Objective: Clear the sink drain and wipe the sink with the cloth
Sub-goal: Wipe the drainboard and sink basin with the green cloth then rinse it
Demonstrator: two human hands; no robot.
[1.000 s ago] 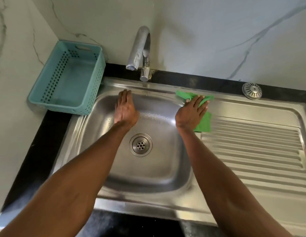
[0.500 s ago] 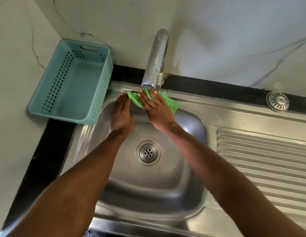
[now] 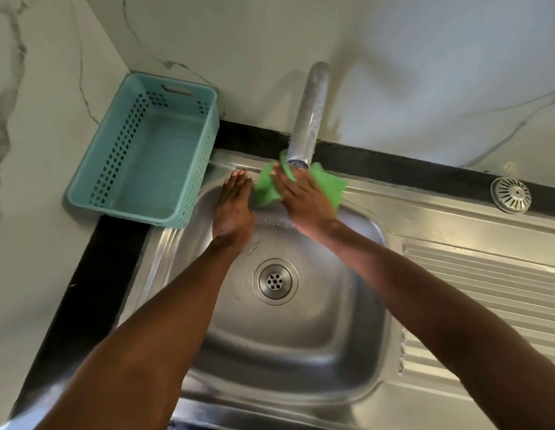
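A steel sink (image 3: 356, 361) fills the middle of the head view, with its open drain (image 3: 275, 281) at the bottom of the basin. My right hand (image 3: 304, 200) presses a green cloth (image 3: 330, 185) flat against the sink's back rim, right under the tap spout (image 3: 307, 119). My left hand (image 3: 233, 209) lies flat on the basin's back left wall, fingers together, holding nothing, just beside the cloth. Part of the cloth is hidden under my right hand.
A teal perforated basket (image 3: 145, 150) stands empty on the black counter at the left. A round metal drain strainer (image 3: 510, 194) lies on the counter at the back right. The ribbed drainboard (image 3: 487, 293) extends right. Marble walls close in behind and left.
My right hand has slid the cloth from the sink's right rim leftward along the back rim to under the tap. The left hand has stayed in place.
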